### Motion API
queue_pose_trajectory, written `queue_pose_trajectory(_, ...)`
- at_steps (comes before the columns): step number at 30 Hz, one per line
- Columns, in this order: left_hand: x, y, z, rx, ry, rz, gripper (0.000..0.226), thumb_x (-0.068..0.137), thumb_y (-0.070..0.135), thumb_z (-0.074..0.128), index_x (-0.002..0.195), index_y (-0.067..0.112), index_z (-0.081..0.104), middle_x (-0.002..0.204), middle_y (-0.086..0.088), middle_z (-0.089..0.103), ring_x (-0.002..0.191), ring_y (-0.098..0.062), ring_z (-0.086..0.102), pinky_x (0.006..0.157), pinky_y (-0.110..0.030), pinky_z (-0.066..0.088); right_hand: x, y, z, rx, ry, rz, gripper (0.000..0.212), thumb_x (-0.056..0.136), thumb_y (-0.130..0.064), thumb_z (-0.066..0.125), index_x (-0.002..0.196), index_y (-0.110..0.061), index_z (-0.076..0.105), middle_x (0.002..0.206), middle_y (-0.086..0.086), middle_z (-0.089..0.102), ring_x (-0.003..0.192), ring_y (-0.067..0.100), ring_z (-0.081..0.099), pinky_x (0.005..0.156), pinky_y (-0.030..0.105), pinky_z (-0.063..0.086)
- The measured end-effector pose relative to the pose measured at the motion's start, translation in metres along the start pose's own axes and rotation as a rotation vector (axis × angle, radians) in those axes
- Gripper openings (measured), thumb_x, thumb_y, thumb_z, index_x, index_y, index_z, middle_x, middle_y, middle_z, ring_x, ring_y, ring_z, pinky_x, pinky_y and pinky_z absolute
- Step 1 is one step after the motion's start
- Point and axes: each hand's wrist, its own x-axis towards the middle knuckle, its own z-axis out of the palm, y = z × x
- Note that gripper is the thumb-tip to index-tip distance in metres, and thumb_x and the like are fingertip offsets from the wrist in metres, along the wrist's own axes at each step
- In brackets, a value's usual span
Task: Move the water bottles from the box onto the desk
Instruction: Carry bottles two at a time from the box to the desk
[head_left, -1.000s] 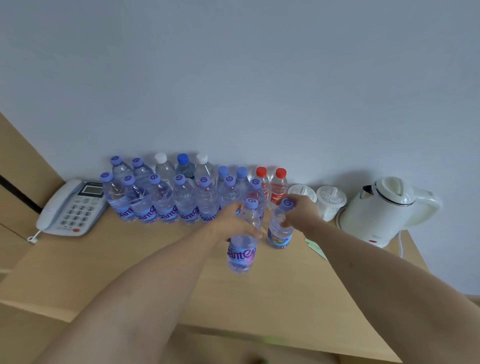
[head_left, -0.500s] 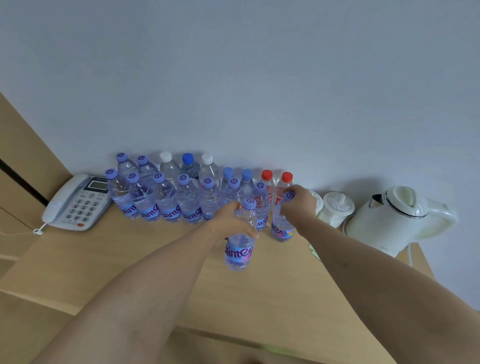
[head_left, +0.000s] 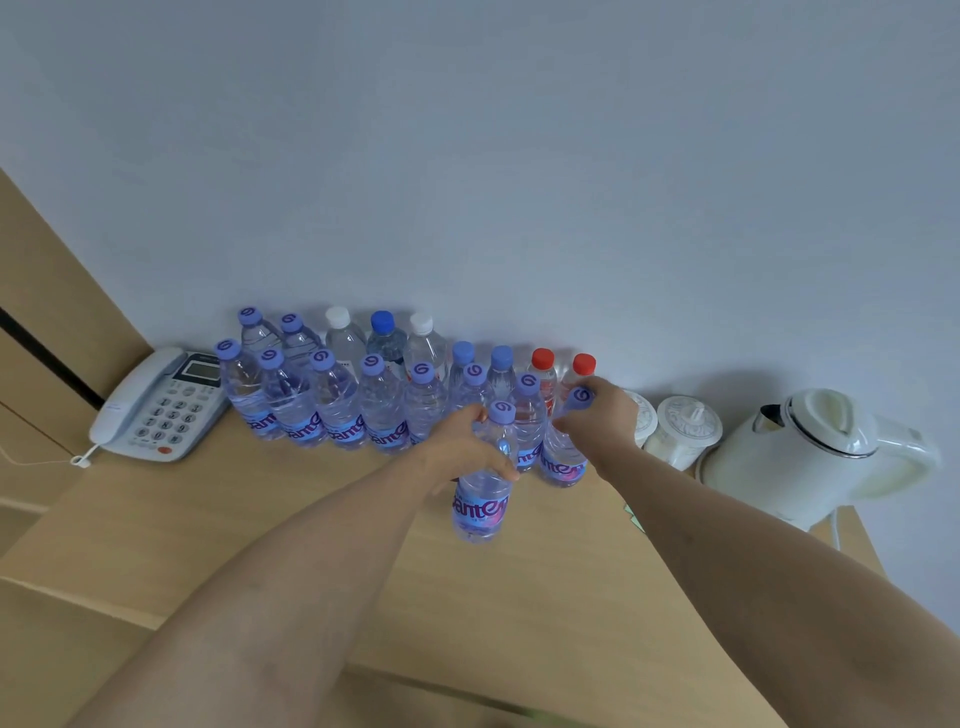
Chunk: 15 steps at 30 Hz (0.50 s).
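Observation:
Several water bottles with purple caps stand in rows along the wall on the wooden desk, with white-, blue- and red-capped bottles behind them. My left hand grips the upper body of a purple-capped bottle, held in front of the row. My right hand grips another purple-capped bottle near its neck, at the right end of the front row, its base at the desk. The box is out of view.
A white desk phone sits at the left end of the desk. Two white lidded cups and a cream electric kettle stand to the right of the bottles. The desk's front edge runs across the bottom.
My right hand carried its bottle back toward the wall, to the right end of the front row. My left hand and its bottle moved slightly toward the row.

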Motion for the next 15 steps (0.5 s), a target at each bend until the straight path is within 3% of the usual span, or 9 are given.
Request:
queue_pose_trajectory(4, -0.001, -0.003, -0.005, 0.008, 0.002, 0.011, 0.085, 0.058, 0.01, 0.097, 0.132, 0.023, 0.057, 0.135, -0.003, 0.061, 0.124, -0.027, 0.059, 0.102, -0.049, 0.054, 0.002, -0.002, 0.001, -0.013, 0.01, -0.004, 0.039, 0.072, 0.009, 0.065, 0.104, -0.015, 0.068, 0.087, 0.006, 0.065, 0.092, 0.034, 0.065, 0.082, 0.049, 0.058)
queue_pose_trajectory(10, -0.007, -0.002, -0.013, 0.038, 0.018, 0.016, 0.08, 0.058, 0.011, 0.097, 0.127, 0.025, 0.058, 0.132, 0.0, 0.062, 0.122, -0.026, 0.06, 0.095, -0.046, 0.056, 0.006, -0.008, -0.002, -0.186, 0.007, -0.065, 0.04, 0.073, 0.004, 0.058, 0.104, -0.018, 0.071, 0.091, 0.01, 0.07, 0.09, 0.036, 0.063, 0.077, 0.042, 0.055)
queue_pose_trajectory(15, -0.011, 0.001, -0.015, 0.061, 0.053, 0.016, 0.082, 0.06, 0.012, 0.096, 0.131, 0.026, 0.057, 0.134, 0.001, 0.061, 0.122, -0.025, 0.059, 0.089, -0.04, 0.055, 0.007, -0.005, -0.005, -0.139, -0.035, -0.07, 0.044, 0.076, 0.005, 0.059, 0.114, -0.015, 0.069, 0.101, 0.011, 0.07, 0.097, 0.035, 0.063, 0.079, 0.039, 0.052)
